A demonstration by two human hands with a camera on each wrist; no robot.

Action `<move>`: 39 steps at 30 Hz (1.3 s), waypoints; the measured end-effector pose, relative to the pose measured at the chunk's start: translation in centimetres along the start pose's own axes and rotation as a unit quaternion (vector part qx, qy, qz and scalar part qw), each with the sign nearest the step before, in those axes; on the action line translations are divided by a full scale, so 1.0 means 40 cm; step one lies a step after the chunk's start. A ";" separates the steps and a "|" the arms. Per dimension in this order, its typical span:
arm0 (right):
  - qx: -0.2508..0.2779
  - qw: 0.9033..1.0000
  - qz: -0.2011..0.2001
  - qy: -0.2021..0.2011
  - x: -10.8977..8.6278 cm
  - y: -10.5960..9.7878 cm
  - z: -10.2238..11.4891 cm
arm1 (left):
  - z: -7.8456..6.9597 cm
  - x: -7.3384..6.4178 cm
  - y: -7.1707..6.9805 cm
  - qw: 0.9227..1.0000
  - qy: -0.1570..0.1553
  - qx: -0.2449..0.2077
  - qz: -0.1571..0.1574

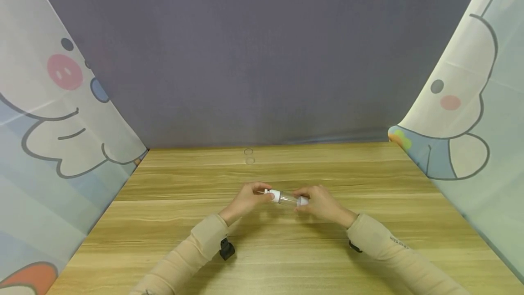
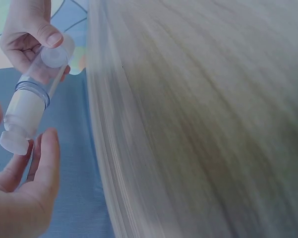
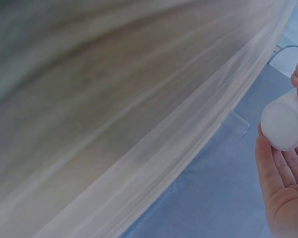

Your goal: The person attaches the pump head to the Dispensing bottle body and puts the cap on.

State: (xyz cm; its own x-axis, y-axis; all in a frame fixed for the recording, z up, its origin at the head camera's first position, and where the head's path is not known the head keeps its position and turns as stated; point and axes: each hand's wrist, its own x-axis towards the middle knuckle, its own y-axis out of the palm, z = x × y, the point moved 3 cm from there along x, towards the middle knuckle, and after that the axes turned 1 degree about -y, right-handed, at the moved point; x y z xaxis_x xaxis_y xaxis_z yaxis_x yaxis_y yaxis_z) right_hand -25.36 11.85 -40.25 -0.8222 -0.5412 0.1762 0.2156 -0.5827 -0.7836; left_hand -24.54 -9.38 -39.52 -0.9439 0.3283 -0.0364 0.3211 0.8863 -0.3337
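Observation:
Both hands hold a small pump bottle (image 1: 288,199), tilted over the middle of the table, with a clear body and a white base. My left hand (image 1: 250,198) has its thumb and fingers around the white pump top (image 2: 25,109) at the bottle's left end. In the left wrist view, its fingertips lie right by the nozzle. My right hand (image 1: 321,201) grips the other end, its thumb pressed over the clear wall near the base. The white base (image 3: 282,126) faces the right wrist camera, with fingers beneath it.
A small clear cylindrical cap (image 1: 249,157) stands near the back edge of the wooden table (image 1: 184,176). Behind the table hangs a dark grey cloth (image 1: 262,58). Cartoon-printed curtains (image 1: 37,158) flank both sides. A black wrist device (image 1: 227,249) hangs under the left sleeve.

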 end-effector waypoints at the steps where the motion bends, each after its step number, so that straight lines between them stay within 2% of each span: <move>1: -0.001 1.000 0.000 0.000 0.000 0.000 0.000 | 0.010 0.005 0.001 1.000 -0.001 -0.006 -0.002; 4: -0.004 1.000 -0.001 -0.002 0.001 0.000 0.001 | 0.046 0.026 0.003 1.000 -0.001 -0.027 -0.002; 12: 0.000 1.000 0.003 -0.007 0.000 0.000 -0.001 | 0.044 0.025 0.000 0.999 0.000 -0.037 -0.004; 20: 0.005 1.000 0.002 0.003 0.002 0.001 -0.005 | 0.050 0.031 -0.004 1.000 -0.002 0.003 0.002; 29: 0.012 1.000 0.001 0.016 0.000 -0.004 -0.010 | 0.046 0.039 -0.003 1.000 -0.007 0.025 0.006; 39: 0.010 0.999 0.003 0.030 0.003 -0.005 -0.014 | 0.040 0.052 0.002 1.000 0.016 0.014 0.012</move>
State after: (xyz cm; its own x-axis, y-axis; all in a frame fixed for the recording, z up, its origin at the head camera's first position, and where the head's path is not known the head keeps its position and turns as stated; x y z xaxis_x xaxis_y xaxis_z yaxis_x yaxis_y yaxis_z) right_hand -25.78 12.24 -40.41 -0.8507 -0.5082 0.1344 0.2308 -0.5908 -0.7731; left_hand -26.61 -9.14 -41.13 -0.9331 0.3592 -0.0144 0.3400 0.8689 -0.3598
